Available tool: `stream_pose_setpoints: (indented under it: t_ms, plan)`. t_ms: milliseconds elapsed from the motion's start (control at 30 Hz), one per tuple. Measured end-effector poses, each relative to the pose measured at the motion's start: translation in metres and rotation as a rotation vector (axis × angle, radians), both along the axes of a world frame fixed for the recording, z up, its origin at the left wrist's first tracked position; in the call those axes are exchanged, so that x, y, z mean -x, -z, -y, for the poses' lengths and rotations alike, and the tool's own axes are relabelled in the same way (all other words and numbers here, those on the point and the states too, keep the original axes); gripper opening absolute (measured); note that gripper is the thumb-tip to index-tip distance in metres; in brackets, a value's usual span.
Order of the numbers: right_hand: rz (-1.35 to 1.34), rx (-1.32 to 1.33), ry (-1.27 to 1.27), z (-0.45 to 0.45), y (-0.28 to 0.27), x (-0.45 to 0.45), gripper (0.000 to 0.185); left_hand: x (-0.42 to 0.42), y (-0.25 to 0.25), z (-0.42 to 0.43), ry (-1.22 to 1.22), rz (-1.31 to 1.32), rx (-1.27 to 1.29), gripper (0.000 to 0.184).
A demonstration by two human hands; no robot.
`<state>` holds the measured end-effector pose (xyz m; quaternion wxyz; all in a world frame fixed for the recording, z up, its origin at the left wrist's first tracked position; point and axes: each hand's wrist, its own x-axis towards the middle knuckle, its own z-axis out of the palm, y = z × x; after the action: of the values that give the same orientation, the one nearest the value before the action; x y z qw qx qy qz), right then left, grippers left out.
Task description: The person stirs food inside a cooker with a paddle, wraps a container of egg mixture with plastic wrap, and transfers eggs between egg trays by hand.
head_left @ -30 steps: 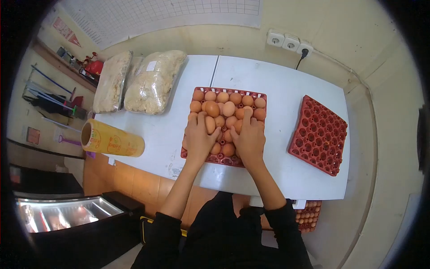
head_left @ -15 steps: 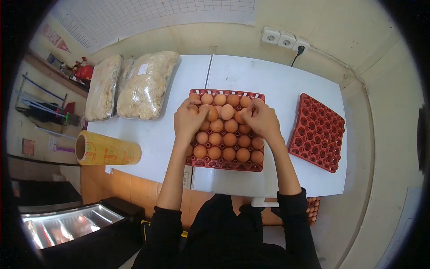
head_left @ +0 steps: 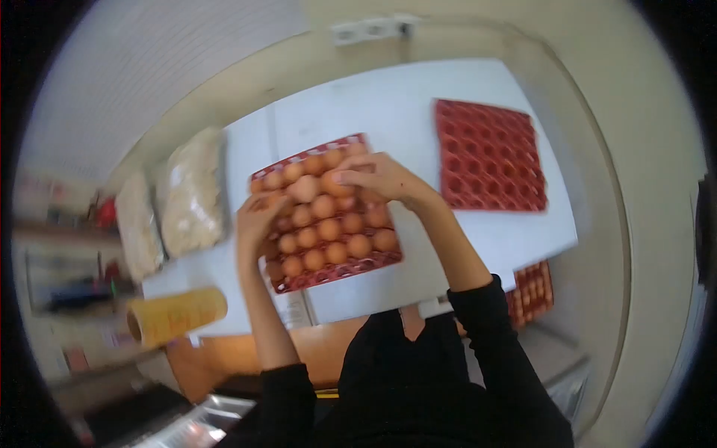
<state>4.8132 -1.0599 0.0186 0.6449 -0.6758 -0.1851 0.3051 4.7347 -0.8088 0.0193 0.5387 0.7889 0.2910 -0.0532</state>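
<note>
A red egg tray point(head_left: 340, 275) full of brown eggs point(head_left: 327, 229) lies on the white table, its picture slightly blurred. Over the tray's left part is my left hand point(head_left: 258, 218), fingers curled at the eggs; what they hold, if anything, is hidden. My right hand point(head_left: 376, 178) is over the upper right part of the tray, with its thumb and fingers around a brown egg point(head_left: 334, 184). A paler egg point(head_left: 305, 189) sits on top between the two hands.
Right of the eggs lies a second red tray point(head_left: 489, 157) without eggs. Wrapped bags point(head_left: 193, 196) and a yellow film roll point(head_left: 177, 316) are on the left. Below the table's right edge is another egg tray point(head_left: 532, 293). Wall sockets point(head_left: 373, 30) are behind the table.
The view has turned and shifted, so the table looks tilted. From the tray's lower rows, both hands have moved up to its upper rows. The right hand has closed around an egg.
</note>
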Motion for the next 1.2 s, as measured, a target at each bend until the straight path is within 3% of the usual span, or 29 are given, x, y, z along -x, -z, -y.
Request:
stream_pose_setpoints:
  t_ms: [33, 100, 133, 167, 200, 233, 300, 367, 433, 467, 533, 567, 633, 667, 733, 767, 833, 867, 933, 967, 1033, 1100, 1200]
  plan:
    - [-0.131, -0.19, -0.004, 0.02, 0.004, 0.013, 0.045, 0.004, 0.025, -0.024, 0.072, 0.144, -0.041, 0.031]
    - [-0.458, -0.558, -0.08, 0.068, 0.013, 0.045, 0.049, 0.021, 0.026, -0.034, 0.098, 0.251, 0.514, 0.042]
    - [-0.488, -0.778, -0.093, 0.093, 0.018, 0.07, 0.055, 0.03, 0.026, -0.038, 0.096, 0.256, 0.783, 0.047]
    - [-0.458, -0.889, -0.078, 0.117, 0.025, 0.094, 0.061, 0.041, 0.052, -0.075, -0.114, 0.282, 0.837, 0.053]
    - [-0.419, -0.952, 0.029, 0.142, 0.034, 0.121, 0.062, 0.048, 0.05, -0.06, -0.071, 0.283, 0.867, 0.053]
    - [-0.419, -0.923, 0.169, 0.17, 0.047, 0.149, 0.063, 0.056, 0.046, -0.046, -0.028, 0.284, 0.896, 0.053]
    - [-0.426, -0.812, 0.478, 0.226, 0.074, 0.209, 0.062, 0.048, 0.064, -0.01, 0.139, 0.23, 1.264, 0.054]
    - [-0.485, -0.608, 0.807, 0.281, 0.099, 0.264, 0.061, 0.04, 0.125, 0.041, -0.046, 0.011, 1.268, 0.068]
    - [-0.565, -0.325, 1.101, 0.329, 0.127, 0.315, 0.057, 0.059, 0.098, 0.18, 0.572, -0.175, 1.332, 0.058]
    - [-0.596, -0.155, 1.242, 0.351, 0.148, 0.336, 0.052, 0.069, 0.084, 0.249, 0.907, -0.197, 1.311, 0.054]
    - [-0.694, 0.163, 1.373, 0.398, 0.196, 0.372, 0.045, 0.099, 0.083, 0.351, 1.0, -0.417, 1.143, 0.064]
    - [-0.714, 0.157, 1.391, 0.417, 0.218, 0.383, 0.045, 0.105, 0.092, 0.395, 1.145, -0.559, 1.065, 0.063]
    - [-0.7, 0.623, 1.509, 0.459, 0.264, 0.394, 0.045, 0.132, 0.124, 0.464, 1.154, -0.705, 0.956, 0.05]
    - [-0.709, 0.62, 1.521, 0.479, 0.295, 0.397, 0.045, 0.145, 0.148, 0.492, 1.164, -0.716, 0.952, 0.05]
    - [-0.41, 1.26, 1.363, 0.513, 0.353, 0.401, 0.05, 0.168, 0.203, 0.537, 1.181, -0.676, 0.635, 0.047]
    - [-0.425, 1.258, 1.372, 0.527, 0.364, 0.394, 0.05, 0.176, 0.241, 0.554, 1.192, -0.687, 0.63, 0.047]
    - [-0.538, 1.474, 1.141, 0.552, 0.383, 0.369, 0.045, 0.185, 0.303, 0.588, 1.328, -0.006, 0.421, 0.049]
    - [-0.553, 1.466, 1.141, 0.56, 0.399, 0.365, 0.045, 0.184, 0.323, 0.602, 1.336, -0.019, 0.414, 0.049]
    - [-0.191, 1.645, 1.078, 0.577, 0.444, 0.363, 0.034, 0.168, 0.35, 0.644, 1.31, 0.046, 0.094, 0.048]
    - [-0.115, 1.75, 0.95, 0.582, 0.461, 0.364, 0.026, 0.162, 0.361, 0.661, 1.305, 0.111, 0.065, 0.047]
    - [-0.102, 1.76, 0.902, 0.588, 0.464, 0.363, 0.024, 0.149, 0.383, 0.693, 1.303, 0.174, 0.031, 0.046]
    - [-0.081, 1.773, 0.857, 0.591, 0.462, 0.36, 0.022, 0.138, 0.401, 0.72, 1.375, 0.503, -0.197, 0.044]
    - [0.043, 1.779, 0.944, 0.591, 0.46, 0.359, 0.02, 0.129, 0.418, 0.748, 1.453, 0.473, -0.309, 0.045]
